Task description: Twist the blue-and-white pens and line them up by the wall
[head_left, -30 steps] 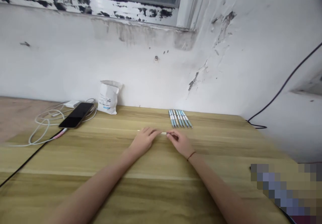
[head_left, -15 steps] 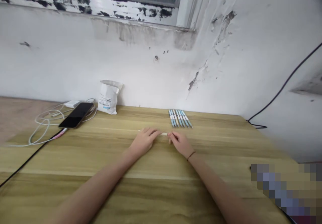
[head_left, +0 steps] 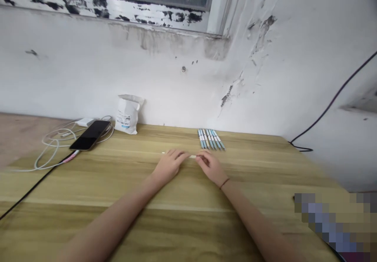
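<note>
Right grip: thumb and fingertips of the right hand (head_left: 209, 164) pinched together on the right end of a slim white rod (head_left: 193, 156); the exact contact is small and partly hidden.
Left grip: left hand (head_left: 168, 163) laid palm-down over the rod's middle; whether it pinches or merely presses cannot be told.
Rod: close above or on the table (head_left: 188, 230), running crosswise between the hands; a short length shows between them, and a pale tip appears beyond the left fingers.
Handling: judged light and stiff, probably smooth enough to roll or slip; best taken near each end between thumb and forefinger, with little pressure.
Hands and forearms: both forearms reach forward from the near edge and converge, the hands nearly meeting; left thumb points toward the right hand, right fingers curl inward; a dark red cord (head_left: 224, 183) circles the right wrist.
Pens: a row of pens (head_left: 210, 139), blue and white with one tan, lies side by side just beyond the right hand.
Left margin: white packet (head_left: 126, 114) standing by the wall (head_left: 165, 77); farther left, a dark-screened phone (head_left: 90, 135) resting among white cables (head_left: 47, 146).
</note>
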The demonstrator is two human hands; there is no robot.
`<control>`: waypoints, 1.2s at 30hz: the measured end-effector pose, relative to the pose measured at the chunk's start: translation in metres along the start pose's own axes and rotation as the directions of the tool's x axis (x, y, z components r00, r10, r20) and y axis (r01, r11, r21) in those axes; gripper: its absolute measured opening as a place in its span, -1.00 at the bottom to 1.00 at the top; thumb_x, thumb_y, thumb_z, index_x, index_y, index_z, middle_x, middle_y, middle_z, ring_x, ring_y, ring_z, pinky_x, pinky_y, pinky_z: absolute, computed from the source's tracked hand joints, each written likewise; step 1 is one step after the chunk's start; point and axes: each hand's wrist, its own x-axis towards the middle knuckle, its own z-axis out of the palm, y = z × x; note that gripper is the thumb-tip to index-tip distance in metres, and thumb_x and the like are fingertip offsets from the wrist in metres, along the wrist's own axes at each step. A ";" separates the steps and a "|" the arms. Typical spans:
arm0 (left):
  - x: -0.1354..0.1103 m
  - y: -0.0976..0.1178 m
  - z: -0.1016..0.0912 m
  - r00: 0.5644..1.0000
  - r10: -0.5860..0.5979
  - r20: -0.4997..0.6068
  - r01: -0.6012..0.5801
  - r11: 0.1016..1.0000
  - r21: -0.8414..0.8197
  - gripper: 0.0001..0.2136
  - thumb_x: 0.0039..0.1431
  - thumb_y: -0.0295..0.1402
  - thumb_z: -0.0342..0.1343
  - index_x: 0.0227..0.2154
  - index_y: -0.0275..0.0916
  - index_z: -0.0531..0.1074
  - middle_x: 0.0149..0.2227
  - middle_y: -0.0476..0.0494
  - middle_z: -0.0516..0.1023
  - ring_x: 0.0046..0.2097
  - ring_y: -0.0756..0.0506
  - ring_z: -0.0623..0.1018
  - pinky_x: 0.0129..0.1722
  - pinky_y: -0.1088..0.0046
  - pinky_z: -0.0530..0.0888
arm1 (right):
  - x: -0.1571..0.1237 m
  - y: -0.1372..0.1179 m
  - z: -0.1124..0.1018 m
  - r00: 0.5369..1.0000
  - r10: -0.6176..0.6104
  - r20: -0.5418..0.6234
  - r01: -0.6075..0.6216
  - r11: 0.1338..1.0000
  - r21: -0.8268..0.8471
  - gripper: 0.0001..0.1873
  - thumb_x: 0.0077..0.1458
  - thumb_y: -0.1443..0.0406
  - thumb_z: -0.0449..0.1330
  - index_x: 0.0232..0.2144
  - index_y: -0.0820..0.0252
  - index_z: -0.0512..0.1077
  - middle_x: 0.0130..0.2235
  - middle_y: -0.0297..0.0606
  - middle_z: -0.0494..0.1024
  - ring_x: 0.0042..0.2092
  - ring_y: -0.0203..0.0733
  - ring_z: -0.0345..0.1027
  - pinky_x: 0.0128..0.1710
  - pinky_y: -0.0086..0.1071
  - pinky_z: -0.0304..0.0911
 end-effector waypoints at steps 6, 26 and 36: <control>0.000 0.000 0.000 1.000 -0.012 0.002 0.012 1.000 -0.014 -0.57 0.08 -0.65 -0.14 -0.01 -0.19 0.31 -0.09 -0.17 0.42 -0.07 -0.12 0.39 -0.09 0.29 0.35 | 0.000 0.000 0.001 0.996 -0.071 0.052 0.073 0.997 -0.039 -0.80 0.21 0.26 -0.09 -0.37 0.16 0.29 -0.28 -0.20 0.39 -0.23 -0.17 0.29 -0.20 -0.28 0.24; 0.002 0.002 -0.001 1.000 -0.021 -0.011 0.020 0.998 -0.054 -0.64 0.17 -0.58 -0.13 0.02 -0.20 0.26 -0.08 -0.16 0.44 -0.08 -0.11 0.41 -0.09 0.31 0.36 | -0.003 0.004 0.002 0.999 -0.025 0.031 0.030 0.982 -0.186 -0.87 0.17 0.28 -0.03 -0.27 0.17 0.28 -0.32 -0.20 0.45 -0.28 -0.15 0.32 -0.27 -0.29 0.22; 0.003 0.001 -0.004 0.996 -0.061 -0.072 0.062 0.998 0.012 -0.74 0.25 -0.41 -0.10 -0.02 -0.18 0.30 -0.11 -0.16 0.48 -0.11 -0.10 0.44 -0.09 0.31 0.29 | -0.003 0.004 -0.001 0.999 -0.036 -0.032 0.025 0.955 -0.296 -0.69 0.23 0.24 -0.16 -0.49 0.14 0.25 -0.50 -0.26 0.36 -0.41 -0.18 0.24 -0.38 -0.35 0.13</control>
